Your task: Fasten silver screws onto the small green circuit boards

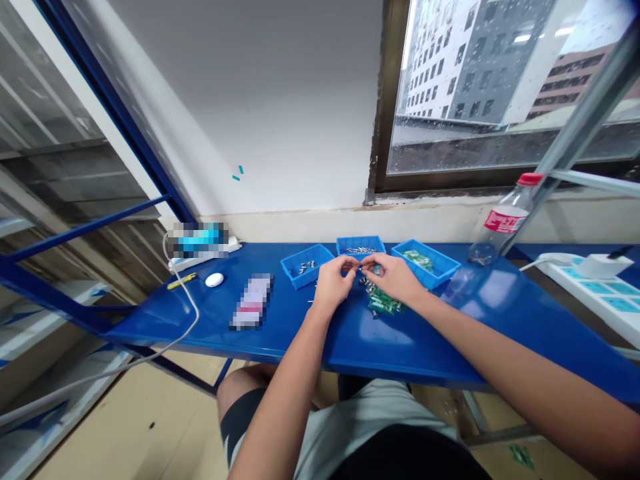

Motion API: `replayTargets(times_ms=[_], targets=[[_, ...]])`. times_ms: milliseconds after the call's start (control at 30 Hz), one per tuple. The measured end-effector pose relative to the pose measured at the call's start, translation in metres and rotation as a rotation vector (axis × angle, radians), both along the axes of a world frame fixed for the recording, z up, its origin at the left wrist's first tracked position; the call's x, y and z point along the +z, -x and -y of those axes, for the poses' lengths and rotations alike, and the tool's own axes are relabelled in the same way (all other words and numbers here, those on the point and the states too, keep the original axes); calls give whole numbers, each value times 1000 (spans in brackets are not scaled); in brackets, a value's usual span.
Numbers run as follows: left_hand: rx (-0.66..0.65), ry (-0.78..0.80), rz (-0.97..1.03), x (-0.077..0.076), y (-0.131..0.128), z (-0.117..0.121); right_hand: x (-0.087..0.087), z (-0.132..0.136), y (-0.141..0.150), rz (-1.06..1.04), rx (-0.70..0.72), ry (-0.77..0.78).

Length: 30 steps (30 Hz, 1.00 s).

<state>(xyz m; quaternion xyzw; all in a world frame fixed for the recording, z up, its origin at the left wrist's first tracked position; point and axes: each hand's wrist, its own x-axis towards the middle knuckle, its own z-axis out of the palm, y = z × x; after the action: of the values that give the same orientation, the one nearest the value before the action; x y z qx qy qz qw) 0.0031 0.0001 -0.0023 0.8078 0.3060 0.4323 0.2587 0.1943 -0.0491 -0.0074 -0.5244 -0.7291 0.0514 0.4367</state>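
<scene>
My left hand (333, 281) and my right hand (395, 277) meet over the blue table (280, 333), fingertips pinched together on a small part (359, 267) held between them. Under my right hand lies a heap of small green circuit boards with dark parts (383, 301). Just beyond the hands stand three blue trays: the left tray (307, 264) with small metal pieces, the middle tray (361, 246) with thin metal pins, the right tray (426, 261) with green parts.
A plastic bottle with a red cap (500, 220) stands at the right back. A white power strip (595, 283) lies far right. On the left are a white round object (214, 279), a yellow pen (182, 281) and a white cable (190, 313). A window is behind.
</scene>
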Motion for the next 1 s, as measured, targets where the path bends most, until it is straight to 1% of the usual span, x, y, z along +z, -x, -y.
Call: replayTargets(times_ms=[133,300,433,600,700,833,1000], targets=[[-38,48,68,0,-1,0,1,1,2,-19,-13,7],[-85,140,155,-1,-3,2,3,4,5,-88,3,42],[-66,175,106,1,-3,5,3,4,5,-125,-3,9],[-121,263,54,0,-2,8,2,3,4,-284,-36,53],[-145,267,94,-4,-2,4,1,2,5,-265,-37,53],[-93,269,126,-7,-1,-2,2,4,9,-202,7,86],[-12,212,78,-2,1,1,8,9,12,-193,20,125]])
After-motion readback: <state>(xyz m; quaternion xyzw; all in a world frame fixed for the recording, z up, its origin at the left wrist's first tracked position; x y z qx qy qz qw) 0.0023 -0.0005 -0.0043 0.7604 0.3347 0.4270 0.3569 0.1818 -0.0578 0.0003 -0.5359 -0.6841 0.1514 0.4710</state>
